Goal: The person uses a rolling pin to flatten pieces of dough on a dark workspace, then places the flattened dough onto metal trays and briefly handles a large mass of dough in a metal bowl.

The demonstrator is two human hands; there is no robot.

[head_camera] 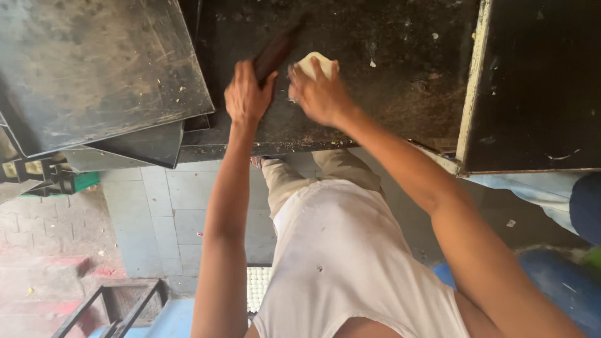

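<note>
Gripping the dark tool handle [273, 53] in your left hand [247, 94], keep your right hand [322, 94] clamped on the pale block [315, 62] against the tabletop [400, 75].

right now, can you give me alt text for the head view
Seen from above, a person's left hand grips a dark handle while the right hand presses a pale lump onto a grimy black worktop. Stacked dark metal trays lie to the left, tiled floor below.
</note>
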